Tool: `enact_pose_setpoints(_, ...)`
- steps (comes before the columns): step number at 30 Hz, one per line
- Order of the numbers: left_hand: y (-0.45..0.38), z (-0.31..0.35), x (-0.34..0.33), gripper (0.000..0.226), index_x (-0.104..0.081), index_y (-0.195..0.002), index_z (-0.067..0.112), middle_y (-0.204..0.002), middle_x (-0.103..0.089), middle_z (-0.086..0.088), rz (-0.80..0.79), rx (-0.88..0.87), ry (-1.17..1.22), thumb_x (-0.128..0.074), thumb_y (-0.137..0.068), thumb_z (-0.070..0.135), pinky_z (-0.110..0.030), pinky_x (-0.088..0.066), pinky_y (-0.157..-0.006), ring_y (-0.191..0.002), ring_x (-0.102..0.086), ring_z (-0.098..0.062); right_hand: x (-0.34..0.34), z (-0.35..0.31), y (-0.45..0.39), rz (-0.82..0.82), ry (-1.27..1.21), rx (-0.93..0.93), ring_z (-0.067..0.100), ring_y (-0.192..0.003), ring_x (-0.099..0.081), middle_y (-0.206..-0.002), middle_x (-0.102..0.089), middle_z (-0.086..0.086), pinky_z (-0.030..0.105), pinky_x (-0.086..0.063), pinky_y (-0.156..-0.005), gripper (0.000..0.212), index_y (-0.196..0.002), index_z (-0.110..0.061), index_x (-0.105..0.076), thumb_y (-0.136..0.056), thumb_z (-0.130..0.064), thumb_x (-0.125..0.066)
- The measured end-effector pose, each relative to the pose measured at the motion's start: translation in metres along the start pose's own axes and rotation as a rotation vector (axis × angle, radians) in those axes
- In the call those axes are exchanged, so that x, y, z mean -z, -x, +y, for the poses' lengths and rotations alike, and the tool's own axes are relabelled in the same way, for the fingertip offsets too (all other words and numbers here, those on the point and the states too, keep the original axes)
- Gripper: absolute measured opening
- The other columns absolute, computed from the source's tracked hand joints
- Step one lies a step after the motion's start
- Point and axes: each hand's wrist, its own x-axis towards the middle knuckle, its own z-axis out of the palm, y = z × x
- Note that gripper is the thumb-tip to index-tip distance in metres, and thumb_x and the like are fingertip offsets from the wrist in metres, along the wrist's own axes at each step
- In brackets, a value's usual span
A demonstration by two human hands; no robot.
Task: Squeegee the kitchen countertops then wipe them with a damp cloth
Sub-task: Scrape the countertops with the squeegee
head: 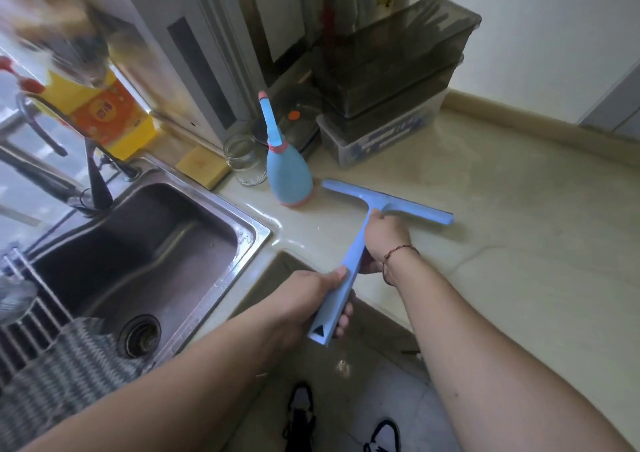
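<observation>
A light blue squeegee [360, 230] lies with its blade on the beige stone countertop [512, 230], just right of the sink. My left hand [322, 296] grips the lower end of its handle, out past the counter's front edge. My right hand [384, 240] grips the handle higher up, close behind the blade. A grey patterned cloth [65, 365] hangs over the sink's near left side.
A blue squeeze bottle [289, 174] stands right behind the blade's left end, with a glass jar [244, 159] and yellow sponge [202, 166] beside it. Stacked dark plastic boxes [391, 81] fill the back corner. The steel sink [138, 254] lies left.
</observation>
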Motion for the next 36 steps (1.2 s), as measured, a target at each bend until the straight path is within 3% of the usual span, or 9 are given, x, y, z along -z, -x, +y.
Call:
enact_pose_setpoints(4,-0.008,-0.003,0.013,0.039,-0.056,-0.095,-0.003,-0.07,-0.058,-0.013,-0.029,0.043,0.001,-0.05,-0.099,0.035,-0.031,-0.051,-0.055,-0.056,-0.056,-0.023,0.002,-0.002,0.009,-0.056,0.002,-0.072,0.024,-0.057,-0.057,-0.082,-0.056,0.015,0.023,-0.048,-0.037,0.032,-0.097,-0.001,-0.051,-0.104,-0.024,-0.03)
enact_pose_setpoints(7,-0.008,-0.014,0.014,0.04,-0.055,-0.097,-0.005,-0.069,-0.057,-0.015,-0.036,0.058,0.022,-0.05,-0.099,0.034,-0.031,-0.051,-0.054,-0.055,-0.056,-0.025,-0.007,0.005,0.01,0.009,0.093,-0.015,0.031,-0.089,-0.064,-0.096,-0.054,0.012,0.027,-0.049,-0.062,0.038,-0.106,-0.001,-0.054,-0.104,-0.026,-0.025)
enact_pose_setpoints(10,0.003,-0.031,0.014,0.039,-0.054,-0.089,-0.005,-0.066,-0.055,-0.018,-0.038,0.089,0.046,-0.052,-0.099,0.033,-0.031,-0.049,-0.052,-0.052,-0.054,-0.025,-0.022,0.028,0.008,0.005,0.148,0.029,0.038,-0.109,-0.06,-0.112,-0.061,0.02,0.046,-0.051,-0.09,0.039,-0.099,-0.006,-0.055,-0.101,-0.03,-0.025)
enact_pose_setpoints(12,0.016,-0.047,0.021,0.038,-0.055,-0.081,-0.005,-0.066,-0.055,-0.021,-0.014,0.098,0.028,-0.055,-0.097,0.03,-0.03,-0.047,-0.048,-0.048,-0.052,-0.025,-0.03,0.048,0.022,0.015,0.155,-0.008,0.039,-0.104,-0.062,-0.113,-0.062,0.021,0.051,-0.052,-0.09,0.043,-0.104,-0.003,-0.057,-0.101,-0.033,-0.026)
enact_pose_setpoints(19,0.041,-0.059,0.019,0.041,-0.056,-0.074,-0.005,-0.065,-0.056,-0.025,0.021,0.039,-0.013,-0.058,-0.093,0.031,-0.028,-0.046,-0.044,-0.043,-0.052,-0.025,-0.018,0.054,0.048,-0.023,0.152,0.017,0.034,-0.113,-0.056,-0.121,-0.06,0.021,0.03,-0.041,-0.087,0.048,-0.115,0.003,-0.058,-0.105,-0.028,-0.023)
enact_pose_setpoints(22,0.045,-0.061,-0.005,0.039,-0.056,-0.075,-0.004,-0.066,-0.056,-0.026,-0.032,0.025,0.001,-0.06,-0.09,0.032,-0.028,-0.046,-0.046,-0.044,-0.053,-0.025,0.007,0.068,0.05,-0.011,0.12,0.097,0.032,-0.097,-0.059,-0.097,-0.064,0.015,0.032,-0.043,-0.08,0.05,-0.091,-0.004,-0.063,-0.104,-0.033,-0.024)
enact_pose_setpoints(26,0.022,-0.059,-0.055,0.033,-0.057,-0.077,0.0,-0.068,-0.056,-0.023,-0.145,0.017,-0.014,-0.059,-0.092,0.03,-0.03,-0.048,-0.05,-0.051,-0.056,-0.026,0.074,0.088,0.039,0.109,0.059,0.144,0.025,-0.073,-0.051,-0.065,-0.051,0.004,0.029,-0.036,-0.067,0.052,-0.06,-0.013,-0.046,-0.104,-0.035,-0.028)
enact_pose_setpoints(30,-0.007,-0.054,-0.125,0.034,-0.053,-0.079,0.0,-0.067,-0.057,-0.02,-0.266,0.035,-0.024,-0.052,-0.098,0.028,-0.031,-0.051,-0.052,-0.051,-0.058,-0.025,0.142,0.108,0.015,0.193,0.065,0.098,0.027,-0.078,-0.054,-0.08,-0.056,0.013,0.035,-0.044,-0.074,0.048,-0.067,-0.01,-0.05,-0.103,-0.036,-0.03)
enact_pose_setpoints(36,-0.02,-0.058,-0.163,0.033,-0.054,-0.086,0.0,-0.07,-0.059,-0.021,-0.266,0.084,-0.082,-0.05,-0.099,0.03,-0.035,-0.052,-0.059,-0.057,-0.061,-0.028,0.167,0.118,0.002,0.217,0.155,0.041,0.034,-0.106,-0.057,-0.116,-0.061,0.023,0.031,-0.038,-0.078,0.047,-0.106,0.002,-0.06,-0.103,-0.032,-0.028)
